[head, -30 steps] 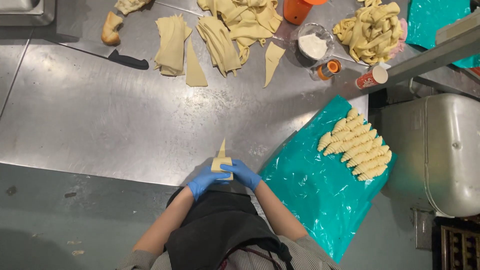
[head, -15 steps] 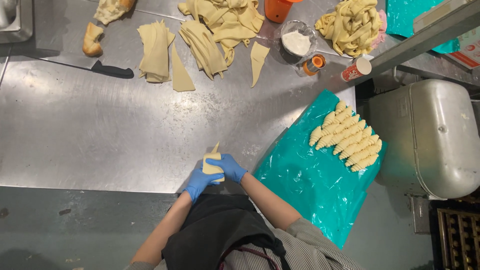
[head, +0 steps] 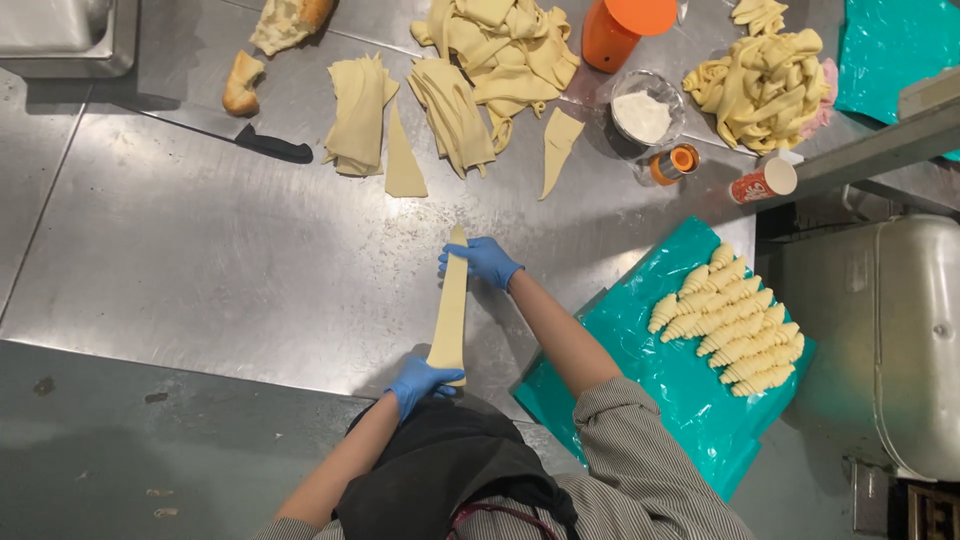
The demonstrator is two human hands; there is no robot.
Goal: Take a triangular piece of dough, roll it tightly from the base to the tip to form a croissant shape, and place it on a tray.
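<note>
From the head camera, both hands wear blue gloves. The left hand is curled shut around the wide near end of a long, pale strip of dough; the right hand pinches its narrow far tip. The strip lies stretched flat between them on the steel table, smooth, soft and tapering. Farther back sit two loose triangles of dough, several limp heaps of cut dough and a black-handled knife. To the right, a teal plastic sheet carries about a dozen rolled, ridged croissants in one close row.
</note>
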